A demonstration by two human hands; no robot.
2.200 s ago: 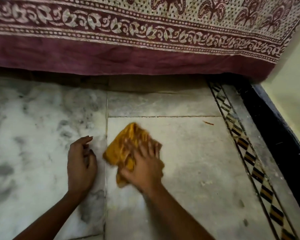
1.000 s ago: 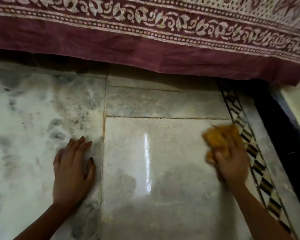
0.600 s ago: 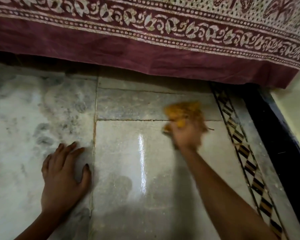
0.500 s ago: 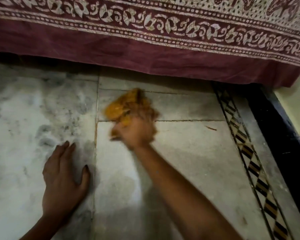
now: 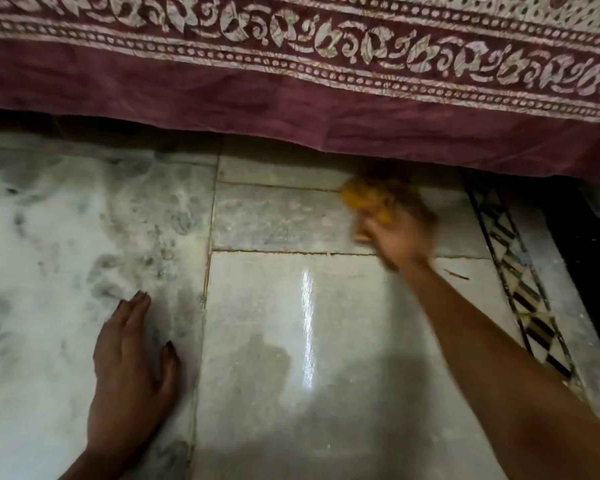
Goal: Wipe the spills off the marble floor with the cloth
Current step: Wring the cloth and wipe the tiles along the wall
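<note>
Left: the left hand lies palm down on the grey-veined slab of the marble floor. Its fingers are straight and close together, the thumb is spread, and it holds nothing. It sits just left of the vertical joint.

Centre: I see a bright streak of reflected light on the pale slab, with a darker patch just left of it.

Right of centre: the right hand, blurred, grips the yellow cloth. I read its fingers as bent over the cloth, but I cannot tell their exact lay. The cloth is on the narrow far slab, just below the hem of the maroon printed fabric hanging across the top.

Right: a thin sliver lies near the forearm. Beyond it run the diamond-inlay border and a black skirting.
</note>
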